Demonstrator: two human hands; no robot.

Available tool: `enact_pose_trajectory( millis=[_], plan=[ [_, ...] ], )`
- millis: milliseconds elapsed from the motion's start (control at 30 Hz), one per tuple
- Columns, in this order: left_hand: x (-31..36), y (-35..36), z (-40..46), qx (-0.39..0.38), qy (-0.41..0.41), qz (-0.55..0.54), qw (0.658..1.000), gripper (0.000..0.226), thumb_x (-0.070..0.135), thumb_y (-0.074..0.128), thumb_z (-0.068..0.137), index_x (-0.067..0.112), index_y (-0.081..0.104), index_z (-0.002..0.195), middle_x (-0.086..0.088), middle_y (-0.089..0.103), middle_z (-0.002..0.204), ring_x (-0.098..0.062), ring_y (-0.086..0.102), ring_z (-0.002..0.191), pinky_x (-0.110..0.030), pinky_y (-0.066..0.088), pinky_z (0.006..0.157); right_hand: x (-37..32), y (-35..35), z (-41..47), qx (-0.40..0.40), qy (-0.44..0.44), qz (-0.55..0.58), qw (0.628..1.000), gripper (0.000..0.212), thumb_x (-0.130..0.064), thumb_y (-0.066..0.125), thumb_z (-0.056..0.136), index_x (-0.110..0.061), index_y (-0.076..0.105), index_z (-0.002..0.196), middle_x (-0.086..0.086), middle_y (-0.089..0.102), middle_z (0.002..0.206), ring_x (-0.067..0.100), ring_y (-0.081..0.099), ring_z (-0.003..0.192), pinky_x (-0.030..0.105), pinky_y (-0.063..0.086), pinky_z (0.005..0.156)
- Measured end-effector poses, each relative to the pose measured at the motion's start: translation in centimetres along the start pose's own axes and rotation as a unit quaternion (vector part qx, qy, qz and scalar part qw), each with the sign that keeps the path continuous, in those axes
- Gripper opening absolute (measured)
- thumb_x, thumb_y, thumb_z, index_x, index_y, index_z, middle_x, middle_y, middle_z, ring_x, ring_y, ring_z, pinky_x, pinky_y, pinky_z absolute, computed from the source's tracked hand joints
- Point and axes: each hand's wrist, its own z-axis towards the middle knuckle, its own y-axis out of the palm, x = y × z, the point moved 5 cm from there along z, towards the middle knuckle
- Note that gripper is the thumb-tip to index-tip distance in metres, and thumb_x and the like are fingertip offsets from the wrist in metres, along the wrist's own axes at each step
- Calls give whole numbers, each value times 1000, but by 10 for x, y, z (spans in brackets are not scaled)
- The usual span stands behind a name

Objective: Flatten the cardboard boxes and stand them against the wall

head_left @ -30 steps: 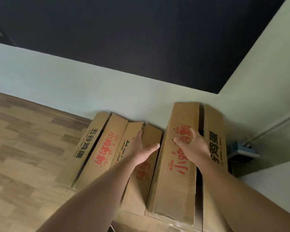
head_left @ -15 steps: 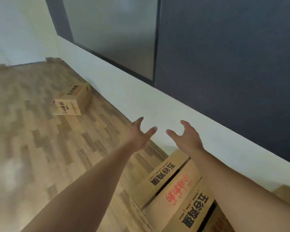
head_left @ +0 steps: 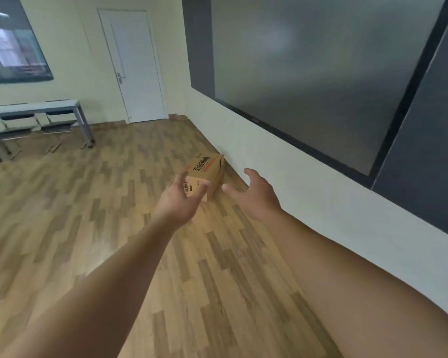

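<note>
A: Start with the big things. What fills the view?

B: A wood-pattern floor (head_left: 93, 228) runs to a pale wall (head_left: 282, 161) on the right, which carries a large dark screen (head_left: 308, 63). At the far end there is a white door (head_left: 133, 65), shut. Far left, a grey tabletop (head_left: 31, 107) stands with two chairs (head_left: 34, 125) pushed under it.

A: And the arms?

B: Both bare forearms reach forward from the bottom of the view, roughly parallel, with the hands out ahead at about the same height above the floor.

A: The grip of each hand?

B: The left hand (head_left: 177, 201) has a loose, open grip: fingers spread and a little curled, thumb out to the right, nothing in it. The right hand (head_left: 256, 193) is the same, fingers splayed with the thumb pointing left, and empty. The two thumbs face each other across a gap.

A: Where is the box?

B: One cardboard box (head_left: 206, 171) sits on the floor, still in its box shape, just beside the foot of the wall, beyond the hands. The left hand's fingertips overlap its near end in the view; I cannot tell that they touch it. Its top bears dark printed characters and a red stripe.

A: Anything inside?

B: It looks closed; its contents do not show.
</note>
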Motion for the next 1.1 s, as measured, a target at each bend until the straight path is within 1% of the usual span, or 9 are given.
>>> enact_pose_trajectory(
  millis=[167,267,300,400,500,667,867,967,1100],
  plan=[
    [-56,-27,105,34,-33,22,999,85,71,51,94,20,35,160,-11,48,157,-31,52,138,-40,44,106,-37,71,119,-35,-33,1,999,85,-59,68,91,-23,35,160,-1,45,159,23,43,144,44,42,113],
    [-82,-39,178,58,-65,30,996,85,71,51,94,20,35,159,-14,57,148,-31,56,134,-40,46,101,-55,107,202,-43,-51,9,998,85,-61,68,89,-22,38,158,1,48,157,23,45,143,43,42,113],
    [-88,-42,203,64,-70,32,995,85,71,51,93,19,36,159,-14,59,145,-31,57,132,-40,46,100,-63,118,228,-50,-58,10,997,86,-62,68,89,-22,38,158,2,47,158,23,44,144,43,41,113],
    [-103,-55,291,81,-90,38,992,84,70,51,94,19,37,159,-13,54,151,-32,56,133,-39,44,101,-88,153,320,-81,-71,8,994,87,-62,67,90,-21,35,160,5,41,161,26,40,146,43,38,113],
    [-122,-65,355,90,-103,36,990,84,71,51,94,19,39,158,-12,54,151,-31,55,134,-38,43,99,-109,184,389,-103,-82,-2,991,86,-63,64,91,-23,33,161,6,40,161,28,40,146,44,40,113],
    [-189,-69,471,92,-154,28,983,83,73,50,92,20,43,156,-13,54,150,-32,57,131,-39,46,99,-133,257,508,-135,-92,-25,986,84,-61,63,93,-23,32,161,3,39,163,27,40,147,45,39,111],
    [-285,-54,638,74,-162,2,984,81,72,50,93,19,45,155,-13,52,153,-31,55,134,-39,45,100,-140,362,668,-140,-71,-61,986,82,-61,61,94,-22,33,161,2,41,162,27,41,147,44,40,110],
    [-328,-52,734,46,-170,-2,984,80,72,49,94,20,45,154,-13,52,152,-33,54,134,-43,47,104,-150,411,746,-144,-39,-65,987,83,-60,62,94,-20,33,161,5,41,162,27,40,147,45,38,112],
    [-363,-45,861,3,-173,5,985,81,73,46,94,18,44,155,-14,52,151,-34,53,135,-48,46,108,-160,454,845,-142,-7,-69,987,81,-58,64,94,-21,34,160,5,43,161,28,41,146,46,40,113]
  ],
)
